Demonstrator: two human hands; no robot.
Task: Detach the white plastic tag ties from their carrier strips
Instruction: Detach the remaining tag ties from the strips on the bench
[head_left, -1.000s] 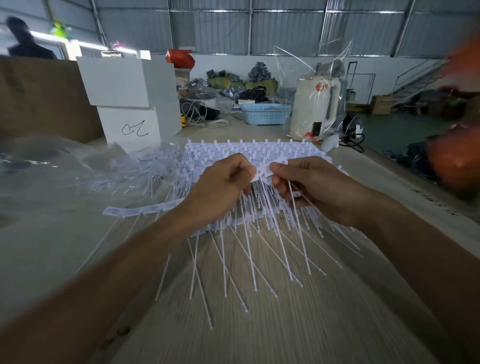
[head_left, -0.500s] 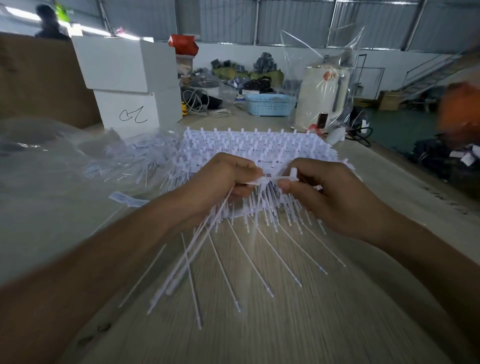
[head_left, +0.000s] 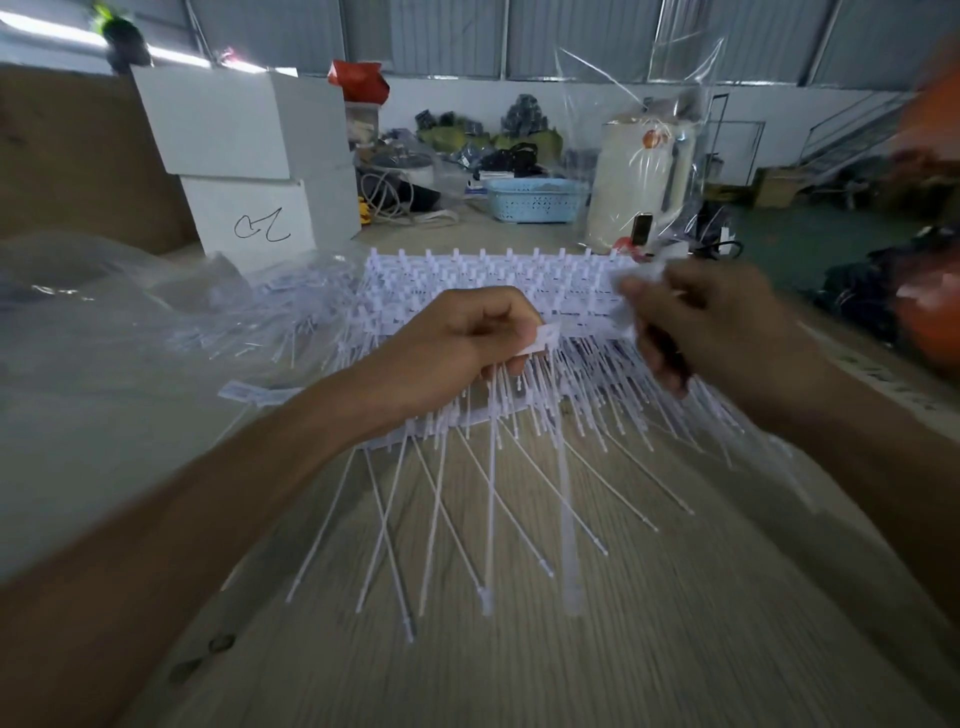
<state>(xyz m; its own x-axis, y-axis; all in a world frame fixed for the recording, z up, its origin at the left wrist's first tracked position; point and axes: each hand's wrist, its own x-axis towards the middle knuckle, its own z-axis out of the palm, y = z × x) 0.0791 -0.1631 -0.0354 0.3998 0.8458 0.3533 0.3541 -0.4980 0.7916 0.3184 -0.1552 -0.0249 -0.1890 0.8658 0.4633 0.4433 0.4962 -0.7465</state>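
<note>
A stack of white carrier strips (head_left: 483, 280) full of plastic tag ties lies on the wooden table (head_left: 519, 649), long thin tails fanning toward me. My left hand (head_left: 457, 353) pinches the flat head of a white tag tie (head_left: 543, 340) whose tail hangs down below it. My right hand (head_left: 711, 322) is raised to the right, motion-blurred, with its fingers curled round a white piece (head_left: 636, 288) with tails trailing down. Whether that piece is a strip or loose ties I cannot tell.
A clear plastic bag with loose ties (head_left: 130, 322) lies at the left. Two stacked white boxes (head_left: 249, 161) stand behind it. A blue basket (head_left: 535, 200), a white kettle (head_left: 641, 182) in clear wrap and clutter sit at the back. The table edge runs along the right.
My hands have pulled apart: the right hand swung up and to the right with its white piece, while the left stayed over the stack holding a tie.
</note>
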